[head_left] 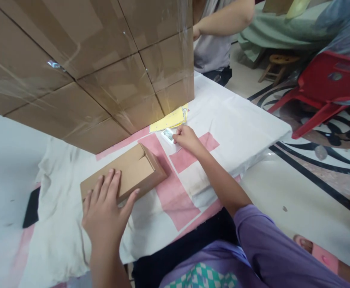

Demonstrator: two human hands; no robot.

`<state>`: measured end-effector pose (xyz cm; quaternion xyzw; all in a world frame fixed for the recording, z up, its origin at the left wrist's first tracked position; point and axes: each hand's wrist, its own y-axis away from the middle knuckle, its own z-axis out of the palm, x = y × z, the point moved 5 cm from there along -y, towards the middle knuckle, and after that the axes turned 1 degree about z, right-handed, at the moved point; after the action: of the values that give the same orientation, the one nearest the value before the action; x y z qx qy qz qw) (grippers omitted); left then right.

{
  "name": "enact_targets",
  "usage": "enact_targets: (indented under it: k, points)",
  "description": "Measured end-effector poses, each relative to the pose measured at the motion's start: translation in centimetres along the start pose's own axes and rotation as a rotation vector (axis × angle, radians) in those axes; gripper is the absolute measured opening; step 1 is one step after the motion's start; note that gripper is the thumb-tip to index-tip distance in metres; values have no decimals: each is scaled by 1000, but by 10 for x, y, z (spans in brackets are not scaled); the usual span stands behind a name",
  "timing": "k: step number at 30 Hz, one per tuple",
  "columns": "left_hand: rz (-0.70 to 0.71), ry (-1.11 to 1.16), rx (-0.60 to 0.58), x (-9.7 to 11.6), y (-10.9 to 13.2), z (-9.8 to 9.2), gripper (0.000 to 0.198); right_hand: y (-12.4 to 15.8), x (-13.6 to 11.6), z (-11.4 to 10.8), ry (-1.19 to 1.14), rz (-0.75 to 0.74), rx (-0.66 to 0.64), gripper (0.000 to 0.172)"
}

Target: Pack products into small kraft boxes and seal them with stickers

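A closed brown cardboard box (133,164) lies slantwise on the cloth-covered table. My left hand (105,204) rests on the box's near left part with the fingers stretched out and the thumb spread along its side. Beyond the box's far right end, my right hand (186,139) pinches thumb and forefinger at the edge of a small white container (166,134). Inside that container shows something greenish, too small to name. What sits between the right fingertips is hidden. Yellow printed paper (170,120) lies just behind the container.
Taped cardboard boxes (109,72) stand stacked like a wall along the table's far left. The tablecloth (237,116) is white with pink patches. Across the table is another person's arm (223,20). A red chair (333,80) and a wooden stool (279,64) stand to the right.
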<state>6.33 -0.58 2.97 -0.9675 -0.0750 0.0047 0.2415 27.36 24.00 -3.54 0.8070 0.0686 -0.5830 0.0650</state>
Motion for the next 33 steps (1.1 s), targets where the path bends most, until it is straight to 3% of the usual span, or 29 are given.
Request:
enact_targets:
  k: [5,13,20,27,33]
  points:
    - [-28,-2,-6,1,-1,1,66,1,4,4,-135,-53,1,22]
    - [-52,-7,-41,2,-1,1,69,3,6,5,-312,-16,11,28]
    - [-42,-8,-11,-3,2,5,67,2,10,-4,-454,27,26,23]
    - [-31,-24,27,-4,5,5,65,9,11,-4,-461,42,-9,22]
    - [-7,-16,51,-5,2,7,63,29,28,-6,-350,63,77,18]
